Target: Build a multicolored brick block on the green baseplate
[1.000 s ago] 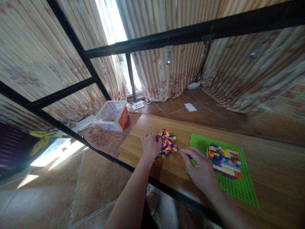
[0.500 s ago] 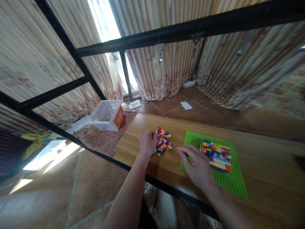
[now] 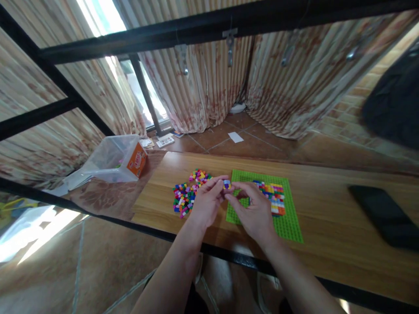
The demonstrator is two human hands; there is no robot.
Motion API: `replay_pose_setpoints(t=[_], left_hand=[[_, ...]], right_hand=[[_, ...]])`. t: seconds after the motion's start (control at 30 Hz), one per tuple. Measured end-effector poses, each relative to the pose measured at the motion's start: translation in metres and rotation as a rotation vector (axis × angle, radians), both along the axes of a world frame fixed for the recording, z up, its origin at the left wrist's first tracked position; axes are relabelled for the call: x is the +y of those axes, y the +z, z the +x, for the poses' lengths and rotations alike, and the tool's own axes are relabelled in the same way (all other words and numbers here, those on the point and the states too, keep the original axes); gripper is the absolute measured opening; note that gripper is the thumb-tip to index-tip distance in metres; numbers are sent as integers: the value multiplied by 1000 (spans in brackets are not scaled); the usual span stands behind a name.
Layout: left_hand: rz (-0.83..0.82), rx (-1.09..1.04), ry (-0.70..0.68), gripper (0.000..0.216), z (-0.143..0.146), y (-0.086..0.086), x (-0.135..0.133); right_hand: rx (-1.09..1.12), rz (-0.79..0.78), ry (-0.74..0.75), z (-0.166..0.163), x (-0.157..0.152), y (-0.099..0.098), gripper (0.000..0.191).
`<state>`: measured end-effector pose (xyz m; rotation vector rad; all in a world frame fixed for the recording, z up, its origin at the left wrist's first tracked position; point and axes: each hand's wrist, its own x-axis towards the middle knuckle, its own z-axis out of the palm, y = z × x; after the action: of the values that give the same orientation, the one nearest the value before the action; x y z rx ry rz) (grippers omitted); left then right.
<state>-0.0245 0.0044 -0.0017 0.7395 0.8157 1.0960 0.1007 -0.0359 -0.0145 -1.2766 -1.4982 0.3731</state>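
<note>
My left hand (image 3: 207, 200) and my right hand (image 3: 253, 209) meet above the wooden table (image 3: 327, 205), fingertips pinched together on a small yellow and purple brick (image 3: 226, 184). To the left of my hands lies a pile of small coloured bricks (image 3: 186, 194). Under and behind my right hand is a green baseplate (image 3: 288, 222) with a multicoloured block of bricks (image 3: 273, 196) built on it.
A clear plastic box with an orange label (image 3: 114, 159) stands at the table's left end on a patterned cloth (image 3: 104, 198). A dark phone (image 3: 384, 216) lies at the right. A black metal frame bar (image 3: 196, 32) crosses overhead. Curtains hang behind.
My left hand left the brick pile and rose to the right. Both hands came together on a small brick. The view swung right, revealing the phone.
</note>
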Motion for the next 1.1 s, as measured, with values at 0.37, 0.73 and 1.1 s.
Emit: replay_pose_setpoints(t=[0.37, 0.73, 1.1], left_hand=[[-178, -189, -190, 17, 17, 1, -7], [-151, -211, -181, 29, 37, 1, -15], [25, -151, -192, 28, 40, 5, -15]], right_hand=[[2, 16, -14, 19, -7, 7, 18], [48, 15, -63, 36, -11, 5, 16], [204, -14, -30, 47, -15, 6, 23]])
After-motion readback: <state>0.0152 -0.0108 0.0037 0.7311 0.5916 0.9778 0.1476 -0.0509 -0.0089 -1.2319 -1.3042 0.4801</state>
